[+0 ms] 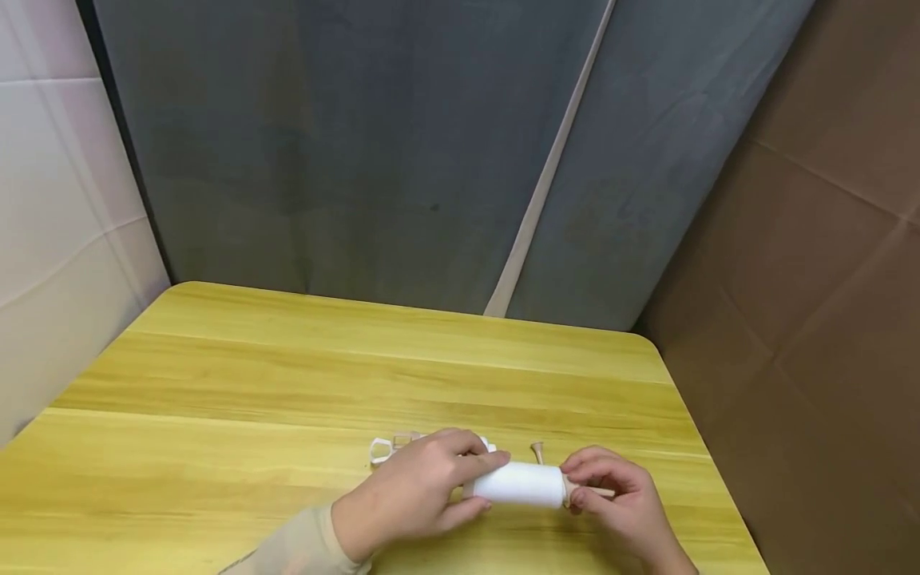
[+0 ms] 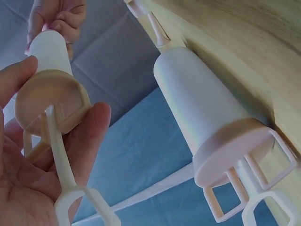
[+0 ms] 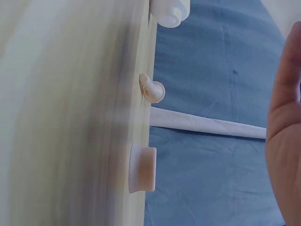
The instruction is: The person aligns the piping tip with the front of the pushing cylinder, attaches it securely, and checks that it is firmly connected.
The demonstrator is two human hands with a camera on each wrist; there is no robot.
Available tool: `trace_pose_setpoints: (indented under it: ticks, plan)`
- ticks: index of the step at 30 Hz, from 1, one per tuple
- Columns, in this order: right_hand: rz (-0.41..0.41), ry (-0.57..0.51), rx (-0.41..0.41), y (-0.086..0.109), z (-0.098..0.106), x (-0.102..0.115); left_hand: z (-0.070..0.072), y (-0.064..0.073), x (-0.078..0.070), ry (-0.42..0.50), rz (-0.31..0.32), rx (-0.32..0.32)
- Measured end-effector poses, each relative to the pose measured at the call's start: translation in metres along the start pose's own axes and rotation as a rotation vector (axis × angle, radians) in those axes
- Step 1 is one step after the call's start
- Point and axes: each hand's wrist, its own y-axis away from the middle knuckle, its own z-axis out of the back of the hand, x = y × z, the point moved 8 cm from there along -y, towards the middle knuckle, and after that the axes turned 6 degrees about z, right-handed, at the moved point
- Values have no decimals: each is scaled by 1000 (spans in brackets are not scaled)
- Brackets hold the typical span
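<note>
My left hand [image 1: 424, 487] grips a white icing syringe [image 1: 521, 485] by its barrel, above the table. The left wrist view shows its tan end cap [image 2: 47, 99] with side loops and a white plunger rod [image 2: 60, 150] ending in a ring. At the barrel's far end, my right hand [image 1: 625, 499] pinches a beige nozzle [image 1: 600, 492] with a thin tip pointing right. Whether that nozzle is fastened cannot be seen. A second, similar syringe [image 2: 202, 103] lies on the table, mostly behind my left hand in the head view.
A loose beige nozzle [image 1: 537, 452] with a flared end lies on the wooden table [image 1: 345, 359]. In the right wrist view, a short beige round piece [image 3: 143, 168] sits near that nozzle. Grey cloth [image 1: 359, 160] hangs behind the table, and brown cloth [image 1: 812, 279] hangs at right.
</note>
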Motion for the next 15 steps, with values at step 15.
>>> trace_pose_setpoints:
  ticks: [15]
  plan:
    - [-40,2,33,2,0,-1,1,-1,4,28,15,31]
